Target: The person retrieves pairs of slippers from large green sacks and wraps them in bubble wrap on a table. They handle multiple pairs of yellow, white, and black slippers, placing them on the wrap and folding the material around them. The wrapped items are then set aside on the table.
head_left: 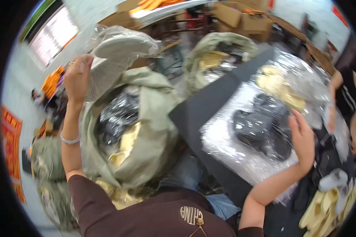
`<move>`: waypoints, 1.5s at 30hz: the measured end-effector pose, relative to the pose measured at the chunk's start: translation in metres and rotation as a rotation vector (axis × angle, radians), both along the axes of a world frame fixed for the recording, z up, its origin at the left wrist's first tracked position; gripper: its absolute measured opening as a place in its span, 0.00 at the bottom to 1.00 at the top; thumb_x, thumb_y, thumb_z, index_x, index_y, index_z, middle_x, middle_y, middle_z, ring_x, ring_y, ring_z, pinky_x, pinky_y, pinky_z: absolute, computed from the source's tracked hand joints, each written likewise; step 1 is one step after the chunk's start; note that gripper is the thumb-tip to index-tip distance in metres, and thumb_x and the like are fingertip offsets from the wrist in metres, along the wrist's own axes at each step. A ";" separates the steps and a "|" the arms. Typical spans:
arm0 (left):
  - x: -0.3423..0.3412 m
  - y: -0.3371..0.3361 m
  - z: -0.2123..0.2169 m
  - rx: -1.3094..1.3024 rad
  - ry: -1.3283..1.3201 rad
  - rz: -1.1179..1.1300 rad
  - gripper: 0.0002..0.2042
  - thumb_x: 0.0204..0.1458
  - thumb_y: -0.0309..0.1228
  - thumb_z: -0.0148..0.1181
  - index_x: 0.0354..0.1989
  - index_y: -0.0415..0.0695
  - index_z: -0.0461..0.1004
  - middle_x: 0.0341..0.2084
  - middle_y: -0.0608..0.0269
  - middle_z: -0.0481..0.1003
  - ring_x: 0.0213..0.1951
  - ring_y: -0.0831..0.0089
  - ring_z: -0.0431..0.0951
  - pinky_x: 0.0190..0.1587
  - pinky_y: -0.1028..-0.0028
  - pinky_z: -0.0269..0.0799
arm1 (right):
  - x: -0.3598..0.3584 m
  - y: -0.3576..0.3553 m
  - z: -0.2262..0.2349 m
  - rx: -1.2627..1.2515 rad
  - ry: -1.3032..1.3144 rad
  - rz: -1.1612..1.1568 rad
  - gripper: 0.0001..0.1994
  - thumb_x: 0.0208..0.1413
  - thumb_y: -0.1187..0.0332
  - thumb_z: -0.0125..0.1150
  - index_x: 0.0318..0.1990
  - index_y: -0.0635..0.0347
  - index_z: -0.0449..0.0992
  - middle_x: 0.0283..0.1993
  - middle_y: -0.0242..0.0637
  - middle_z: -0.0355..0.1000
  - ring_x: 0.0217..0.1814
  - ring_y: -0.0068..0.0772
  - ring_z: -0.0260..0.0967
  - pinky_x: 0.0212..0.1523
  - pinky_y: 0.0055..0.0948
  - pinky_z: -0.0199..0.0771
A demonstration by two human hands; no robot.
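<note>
Currently your raised left hand (78, 77) pinches a clear bag (106, 34) of white footwear (124, 48), probably slippers given the blur, near the green sack (158, 104); your right hand (303, 138), fingers extended, is beside a black bagged bundle (261, 120).

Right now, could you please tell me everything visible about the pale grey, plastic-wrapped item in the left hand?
The pale grey, plastic-wrapped item has a smooth, rounded upper part extending right above a ribbed or mesh-like part, covered in loose, glossy, clear plastic-looking film. The left hand holds it aloft by its left side, near the far rim of the open olive-green sack. Blur leaves any contact with the sack unclear.
</note>
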State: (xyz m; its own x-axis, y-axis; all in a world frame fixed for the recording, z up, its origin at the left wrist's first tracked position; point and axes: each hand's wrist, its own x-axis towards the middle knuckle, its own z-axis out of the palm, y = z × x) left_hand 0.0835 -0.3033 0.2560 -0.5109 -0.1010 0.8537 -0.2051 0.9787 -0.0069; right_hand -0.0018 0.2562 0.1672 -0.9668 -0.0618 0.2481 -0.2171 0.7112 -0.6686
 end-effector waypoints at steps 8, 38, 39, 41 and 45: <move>-0.225 0.203 -0.003 0.147 0.489 -0.513 0.06 0.54 0.38 0.58 0.34 0.51 0.77 0.29 0.61 0.77 0.29 0.60 0.77 0.33 0.67 0.72 | 0.010 0.014 0.010 -0.064 0.058 -0.111 0.20 0.57 0.59 0.55 0.51 0.66 0.71 0.38 0.47 0.75 0.34 0.40 0.74 0.38 0.33 0.70; -0.130 0.195 -0.200 0.132 -0.455 -0.926 0.19 0.46 0.28 0.60 0.50 0.44 0.70 0.58 0.54 0.63 0.63 0.55 0.58 0.63 0.58 0.55 | 0.013 -0.069 0.017 0.014 0.214 0.201 0.16 0.58 0.66 0.55 0.51 0.66 0.71 0.41 0.47 0.74 0.38 0.38 0.72 0.42 0.32 0.70; -0.112 0.155 -0.198 0.145 -0.468 -0.814 0.20 0.45 0.27 0.61 0.50 0.44 0.70 0.57 0.53 0.64 0.62 0.54 0.59 0.62 0.59 0.56 | 0.015 -0.087 0.014 0.010 0.222 0.267 0.16 0.58 0.66 0.55 0.50 0.65 0.72 0.41 0.46 0.74 0.38 0.38 0.72 0.42 0.32 0.70; -0.088 0.061 -0.218 0.093 -0.386 -0.590 0.21 0.42 0.25 0.62 0.49 0.41 0.70 0.55 0.50 0.66 0.61 0.52 0.61 0.61 0.59 0.59 | 0.020 -0.131 0.006 0.013 0.244 0.388 0.15 0.57 0.68 0.55 0.49 0.64 0.72 0.41 0.45 0.74 0.39 0.37 0.72 0.42 0.31 0.70; -0.047 -0.112 -0.229 0.142 -0.446 -0.041 0.22 0.41 0.27 0.60 0.48 0.37 0.69 0.56 0.45 0.63 0.59 0.51 0.61 0.57 0.58 0.59 | 0.027 -0.237 -0.041 -0.347 -0.198 0.751 0.16 0.57 0.72 0.56 0.53 0.62 0.71 0.43 0.37 0.74 0.40 0.26 0.71 0.44 0.25 0.70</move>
